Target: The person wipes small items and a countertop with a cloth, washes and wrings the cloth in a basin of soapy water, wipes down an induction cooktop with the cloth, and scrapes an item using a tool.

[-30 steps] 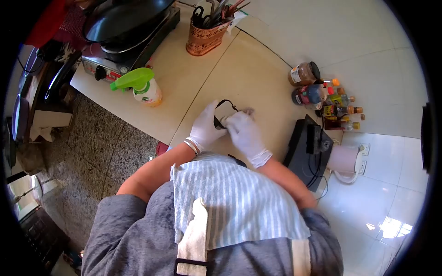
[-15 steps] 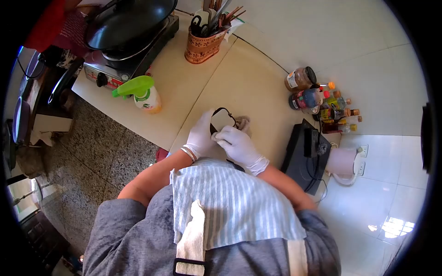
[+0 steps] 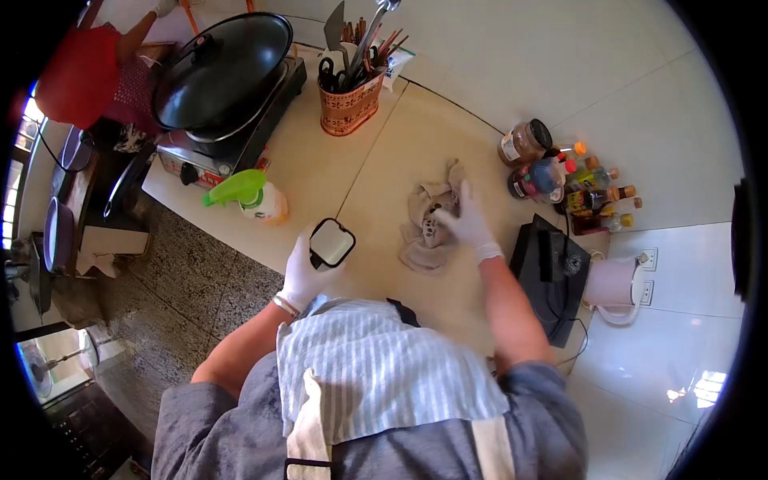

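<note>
My left hand [image 3: 302, 276], in a white glove, grips a small square object [image 3: 333, 243] with a black rim and a pale, smooth face. The thing is held just over the near side of the counter; its exact kind is unclear. My right hand [image 3: 470, 222], also gloved, is at the right side of a crumpled grey-beige cloth [image 3: 428, 250] with a dark printed patch. Its fingers are stretched out, with the thumb apart over the cloth. The right hand is slightly blurred.
A green-topped spray bottle [image 3: 260, 200] stands left, near a gas stove [image 3: 210, 164] with a lidded black pan [image 3: 228, 76]. Behind are a copper-coloured utensil holder [image 3: 350, 108], bottles and jars [image 3: 524, 142], and a black appliance [image 3: 540, 264]. A person in red [image 3: 80, 76] stands far left.
My hands, earlier together around the black-rimmed object, have parted. The left keeps the object and has moved left; the right has let go and moved right to the cloth, which now shows more fully.
</note>
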The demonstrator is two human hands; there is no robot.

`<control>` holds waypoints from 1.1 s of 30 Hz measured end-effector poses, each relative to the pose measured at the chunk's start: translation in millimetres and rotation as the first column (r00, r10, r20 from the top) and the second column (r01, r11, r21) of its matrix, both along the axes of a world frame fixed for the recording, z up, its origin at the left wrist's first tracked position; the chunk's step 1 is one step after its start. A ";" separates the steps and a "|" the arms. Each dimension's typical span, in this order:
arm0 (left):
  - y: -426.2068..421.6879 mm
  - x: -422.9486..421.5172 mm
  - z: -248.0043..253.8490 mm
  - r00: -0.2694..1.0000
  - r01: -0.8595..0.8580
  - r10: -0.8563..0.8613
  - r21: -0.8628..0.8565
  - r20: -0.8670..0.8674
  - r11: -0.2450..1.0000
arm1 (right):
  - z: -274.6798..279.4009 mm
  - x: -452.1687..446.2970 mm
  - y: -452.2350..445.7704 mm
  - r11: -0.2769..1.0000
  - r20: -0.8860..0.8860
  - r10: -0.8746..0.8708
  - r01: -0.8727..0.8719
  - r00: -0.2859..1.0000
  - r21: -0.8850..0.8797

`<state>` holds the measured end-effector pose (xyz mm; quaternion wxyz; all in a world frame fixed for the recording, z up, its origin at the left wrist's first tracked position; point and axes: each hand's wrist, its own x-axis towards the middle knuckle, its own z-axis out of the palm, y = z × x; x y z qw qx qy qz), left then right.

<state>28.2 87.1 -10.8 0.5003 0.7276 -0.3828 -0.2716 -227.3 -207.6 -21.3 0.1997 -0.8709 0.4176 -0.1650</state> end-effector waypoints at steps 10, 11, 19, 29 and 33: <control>13.3 5.5 63.4 0.977 0.007 0.003 -0.046 0.214 0.999 | 0.0 170.7 81.8 0.793 -0.061 0.594 -0.597 0.802 -0.123; 13.6 3.8 72.1 0.974 0.015 -0.007 -0.032 0.226 0.999 | -8.5 169.6 92.6 0.694 -0.029 0.691 -0.673 0.723 -0.255; -11.5 -0.2 58.7 0.989 0.027 -0.022 -0.033 0.148 0.999 | -20.8 92.7 102.6 0.640 0.519 0.244 -0.538 0.819 0.549; -59.2 2.6 45.8 0.983 0.152 -0.158 0.067 0.097 0.986 | -11.2 -58.8 -31.5 0.963 0.093 -0.262 0.267 0.961 -0.048; -59.4 17.7 8.6 0.975 0.188 -0.196 0.083 0.105 0.979 | -16.6 -1.4 -53.7 0.940 -0.195 -0.316 0.278 0.928 -0.198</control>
